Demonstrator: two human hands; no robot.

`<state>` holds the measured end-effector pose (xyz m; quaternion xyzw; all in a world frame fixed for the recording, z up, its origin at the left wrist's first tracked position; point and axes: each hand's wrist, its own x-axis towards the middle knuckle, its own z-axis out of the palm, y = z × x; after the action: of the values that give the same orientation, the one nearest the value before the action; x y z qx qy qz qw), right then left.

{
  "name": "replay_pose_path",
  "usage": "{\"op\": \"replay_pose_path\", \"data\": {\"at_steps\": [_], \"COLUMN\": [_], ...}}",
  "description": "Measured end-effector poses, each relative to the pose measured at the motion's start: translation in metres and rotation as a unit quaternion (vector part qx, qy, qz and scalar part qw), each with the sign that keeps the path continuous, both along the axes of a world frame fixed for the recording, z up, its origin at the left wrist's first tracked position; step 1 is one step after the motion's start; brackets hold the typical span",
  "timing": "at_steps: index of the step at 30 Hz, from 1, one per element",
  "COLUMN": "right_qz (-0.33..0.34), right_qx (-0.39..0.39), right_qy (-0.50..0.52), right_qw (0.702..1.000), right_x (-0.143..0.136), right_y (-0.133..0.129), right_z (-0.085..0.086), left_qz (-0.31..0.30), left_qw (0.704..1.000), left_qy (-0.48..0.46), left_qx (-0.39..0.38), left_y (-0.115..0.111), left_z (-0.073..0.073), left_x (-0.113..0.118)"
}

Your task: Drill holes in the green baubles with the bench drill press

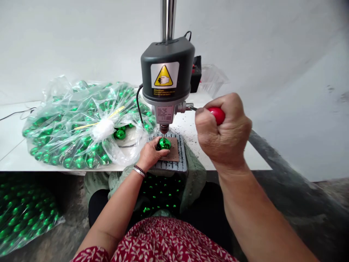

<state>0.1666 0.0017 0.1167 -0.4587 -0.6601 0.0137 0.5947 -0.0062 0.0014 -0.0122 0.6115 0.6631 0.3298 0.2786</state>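
Observation:
My left hand (149, 154) grips a shiny green ball (164, 144), thumb and fingers around its sides. The ball rests on a brown board (174, 152) that lies on the grey base plate (182, 163) of a drill press (167, 69). Straight above, the drill bit (164, 136) reaches down to the top of the ball; whether it has entered the ball I cannot make out. On the other side, my right hand (223, 127) is closed around the red knob (217, 115) of the press lever, right of the drill head.
A clear plastic bag (103, 129) full of green balls covers the table's left part. Another bag of green balls (27, 214) is on the floor at lower left. Dark shavings lie around the base. More green balls (163, 193) show below the table edge, beside green cloth (195, 178).

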Motion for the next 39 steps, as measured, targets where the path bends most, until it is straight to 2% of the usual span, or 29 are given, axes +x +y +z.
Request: {"op": "replay_pose_path", "data": {"at_steps": [10, 16, 23, 25, 28, 31, 33, 36, 39], "right_qz": [-0.045, -0.052, -0.029, -0.025, -0.027, -0.001, -0.017, -0.031, -0.027], "right_qx": [0.049, 0.086, 0.108, 0.114, 0.099, -0.023, -0.086, -0.117, -0.105], "right_qy": [0.018, 0.043, 0.041, 0.054, 0.073, 0.068, 0.058, 0.059, 0.063], "right_qw": [0.998, 0.994, 0.993, 0.992, 0.992, 0.997, 0.994, 0.991, 0.992], "right_x": [-0.007, -0.011, -0.011, -0.011, -0.013, -0.015, -0.016, -0.017, -0.018], "right_y": [-0.006, -0.005, -0.007, -0.004, 0.010, 0.029, 0.037, 0.041, 0.039], "right_z": [-0.021, -0.031, -0.054, -0.047, -0.014, 0.030, 0.051, 0.060, 0.055], "left_qz": [0.010, 0.007, 0.013, 0.015, 0.011, 0.009, 0.012, 0.006, -0.077], "left_qw": [1.000, 1.000, 1.000, 1.000, 1.000, 0.999, 0.998, 0.999, 0.996], "left_qy": [0.017, 0.028, 0.014, 0.025, 0.012, -0.030, -0.049, -0.040, -0.003], "left_qx": [0.010, 0.006, 0.006, 0.003, 0.003, 0.023, 0.038, 0.023, -0.033], "left_y": [0.000, -0.001, -0.001, -0.001, -0.001, -0.007, -0.016, -0.041, -0.073], "left_z": [-0.004, -0.003, -0.003, -0.003, -0.002, -0.001, 0.003, 0.012, 0.023], "left_x": [0.000, 0.000, 0.001, 0.001, 0.002, 0.003, 0.001, -0.008, -0.023]}}
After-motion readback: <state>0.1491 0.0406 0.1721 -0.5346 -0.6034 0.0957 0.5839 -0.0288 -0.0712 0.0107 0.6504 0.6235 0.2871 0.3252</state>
